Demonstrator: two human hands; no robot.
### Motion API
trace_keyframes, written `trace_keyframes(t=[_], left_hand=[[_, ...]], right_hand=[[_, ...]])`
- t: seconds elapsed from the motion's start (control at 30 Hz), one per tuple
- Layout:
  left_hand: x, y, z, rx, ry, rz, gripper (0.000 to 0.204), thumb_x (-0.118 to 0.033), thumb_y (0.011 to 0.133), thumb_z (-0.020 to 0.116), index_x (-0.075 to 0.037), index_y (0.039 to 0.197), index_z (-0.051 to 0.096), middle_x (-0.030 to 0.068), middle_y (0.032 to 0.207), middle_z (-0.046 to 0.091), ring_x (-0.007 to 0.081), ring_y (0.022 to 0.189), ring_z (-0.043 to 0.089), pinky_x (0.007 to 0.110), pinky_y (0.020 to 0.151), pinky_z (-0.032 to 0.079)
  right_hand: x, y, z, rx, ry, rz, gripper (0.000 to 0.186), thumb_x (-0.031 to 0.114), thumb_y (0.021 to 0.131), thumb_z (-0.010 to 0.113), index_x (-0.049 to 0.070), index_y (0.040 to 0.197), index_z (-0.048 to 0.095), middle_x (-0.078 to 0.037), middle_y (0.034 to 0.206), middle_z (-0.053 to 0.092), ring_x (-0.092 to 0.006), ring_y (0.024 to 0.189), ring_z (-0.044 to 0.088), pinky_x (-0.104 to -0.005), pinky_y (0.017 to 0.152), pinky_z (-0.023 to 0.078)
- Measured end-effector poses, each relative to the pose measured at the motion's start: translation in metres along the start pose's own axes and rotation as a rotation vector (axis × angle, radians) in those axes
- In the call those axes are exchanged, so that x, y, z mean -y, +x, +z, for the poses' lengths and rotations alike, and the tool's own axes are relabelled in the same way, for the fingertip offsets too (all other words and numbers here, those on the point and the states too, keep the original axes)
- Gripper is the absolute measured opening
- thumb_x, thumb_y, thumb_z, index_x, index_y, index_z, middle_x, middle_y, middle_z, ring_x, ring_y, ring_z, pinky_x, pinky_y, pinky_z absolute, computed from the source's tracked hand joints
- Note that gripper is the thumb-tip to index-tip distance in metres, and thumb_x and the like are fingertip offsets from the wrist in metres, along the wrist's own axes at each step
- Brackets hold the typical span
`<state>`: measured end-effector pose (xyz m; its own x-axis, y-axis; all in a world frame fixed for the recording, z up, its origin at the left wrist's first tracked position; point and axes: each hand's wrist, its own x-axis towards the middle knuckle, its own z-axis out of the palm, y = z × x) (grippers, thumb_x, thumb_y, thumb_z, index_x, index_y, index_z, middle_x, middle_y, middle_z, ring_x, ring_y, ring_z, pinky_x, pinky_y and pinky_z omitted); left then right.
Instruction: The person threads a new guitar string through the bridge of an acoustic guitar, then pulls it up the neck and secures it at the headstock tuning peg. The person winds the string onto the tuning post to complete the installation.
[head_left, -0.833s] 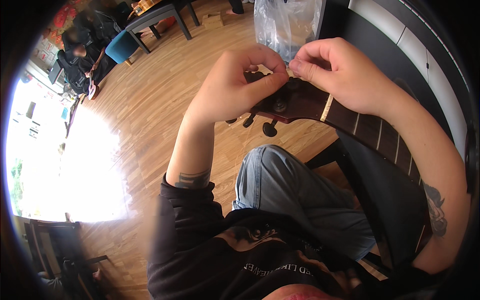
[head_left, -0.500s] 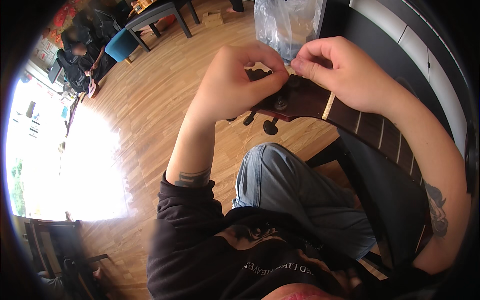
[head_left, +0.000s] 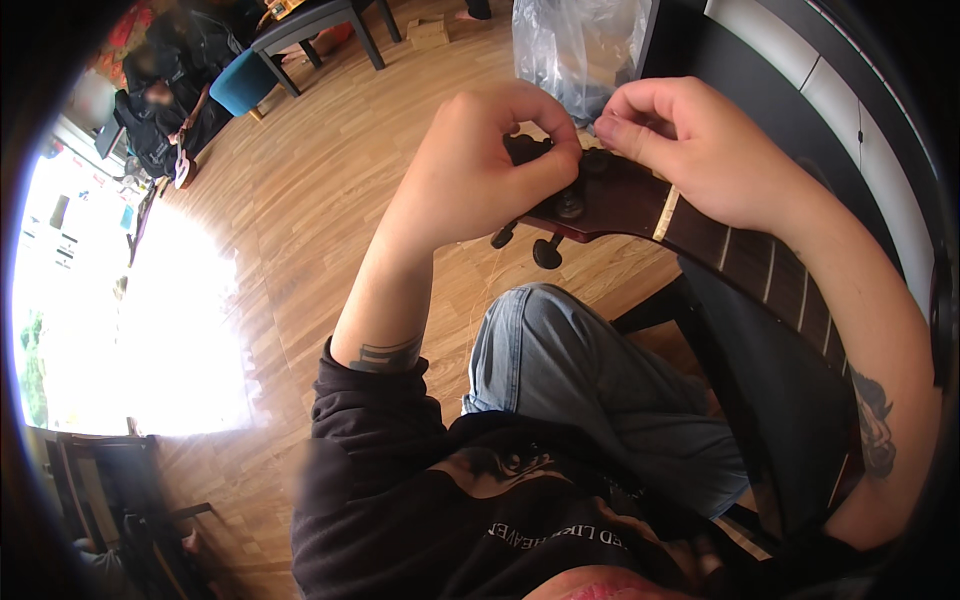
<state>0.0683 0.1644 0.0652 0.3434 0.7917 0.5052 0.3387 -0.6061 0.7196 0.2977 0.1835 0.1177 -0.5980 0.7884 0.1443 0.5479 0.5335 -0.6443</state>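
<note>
My left hand (head_left: 480,170) is over the dark headstock (head_left: 625,200) of a stringed instrument, thumb and forefinger pinched near a tuning post; whatever they hold is too small to make out. To its right, my right hand (head_left: 715,160) curls above the top of the headstock, thumb and forefinger closed on something I cannot make out. A black tuner button (head_left: 547,252) sticks out below. The fretboard (head_left: 750,262), with a pale nut (head_left: 666,212), runs down to the right beneath my right forearm. A thin strand dangles beneath the headstock, over the floor.
My jeans-clad leg (head_left: 540,360) is below. Behind are a plastic bag (head_left: 570,40), cardboard (head_left: 430,35), black bench (head_left: 320,35) and blue stool (head_left: 240,85). A person (head_left: 160,120) in black sits at upper left near a small guitar (head_left: 185,170). A dark chair (head_left: 110,500) stands at lower left.
Both my hands and the headstock have shifted slightly rightward in the picture. The left thumb and forefinger remain pinched, and the right fingers remain curled.
</note>
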Motion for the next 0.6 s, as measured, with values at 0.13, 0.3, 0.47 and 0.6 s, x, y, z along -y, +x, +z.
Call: trace_keyframes(t=[0.13,0.3,0.47,0.6], left_hand=[[-0.0055,0.0003,0.0002,0.003,0.035,-0.031,0.007,-0.005,0.091,0.07,0.001,0.095,0.069,0.0014,0.087,0.07,0.0059,0.082,0.062,0.023,0.073,0.051],[-0.0099,0.0002,0.0011,0.048,-0.056,-0.189,0.008,-0.008,0.092,0.07,-0.001,0.097,0.069,0.0004,0.083,0.069,0.0026,0.076,0.059,0.021,0.065,0.048],[-0.0071,-0.0002,-0.0022,0.043,0.052,-0.028,0.007,-0.007,0.091,0.07,-0.002,0.095,0.069,-0.0013,0.08,0.067,0.0026,0.073,0.057,0.022,0.063,0.047],[-0.0042,-0.0003,-0.0021,0.021,0.018,0.003,0.007,-0.006,0.09,0.07,-0.002,0.095,0.069,-0.002,0.079,0.066,0.0034,0.072,0.056,0.023,0.063,0.046]], right_hand=[[-0.0014,-0.0005,0.0019,0.004,0.063,0.005,0.033,0.031,0.104,0.064,0.0,0.095,0.07,-0.002,0.072,0.061,-0.0094,0.068,0.052,-0.0303,0.066,0.044],[-0.0048,-0.0014,-0.0004,0.032,0.102,0.041,0.032,0.03,0.104,0.063,0.0,0.094,0.068,0.0,0.076,0.063,-0.0073,0.072,0.053,-0.0285,0.069,0.045],[0.0002,-0.0018,0.0011,0.044,0.154,0.08,0.03,0.028,0.104,0.063,0.0,0.094,0.068,0.001,0.076,0.063,-0.0062,0.073,0.053,-0.0278,0.069,0.045],[-0.0008,-0.0008,0.0008,0.049,0.166,0.082,0.028,0.027,0.104,0.063,0.0,0.095,0.068,0.001,0.077,0.063,-0.0058,0.073,0.052,-0.0275,0.069,0.045]])
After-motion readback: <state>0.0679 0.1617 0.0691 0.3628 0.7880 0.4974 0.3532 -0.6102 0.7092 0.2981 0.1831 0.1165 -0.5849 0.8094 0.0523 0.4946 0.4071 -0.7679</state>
